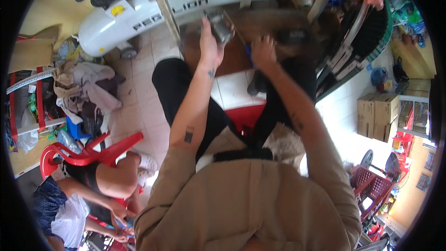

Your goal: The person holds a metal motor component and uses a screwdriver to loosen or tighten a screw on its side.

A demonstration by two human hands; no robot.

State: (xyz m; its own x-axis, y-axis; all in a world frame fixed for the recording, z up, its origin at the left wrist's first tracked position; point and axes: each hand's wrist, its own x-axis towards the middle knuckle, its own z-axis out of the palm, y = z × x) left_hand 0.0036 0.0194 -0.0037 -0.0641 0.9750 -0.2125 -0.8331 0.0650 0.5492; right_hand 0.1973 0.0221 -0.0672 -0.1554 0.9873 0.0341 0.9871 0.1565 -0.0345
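One grey part (219,27) clasped, left hand (212,44) | right hand (264,52) blurred (can't tell) | black object (293,35), white tank (146,13) beyond

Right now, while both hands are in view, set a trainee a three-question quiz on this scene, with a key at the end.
1. Multiple choice: what does the left hand hold?
A) a cardboard box
B) a grey metal part
C) a red bag
2. True or false: the white tank beyond the hands lies on its side.
3. Fill in the colour: the handle of the thin tool at the right hand is ____.

Key: 1. B; 2. True; 3. blue.
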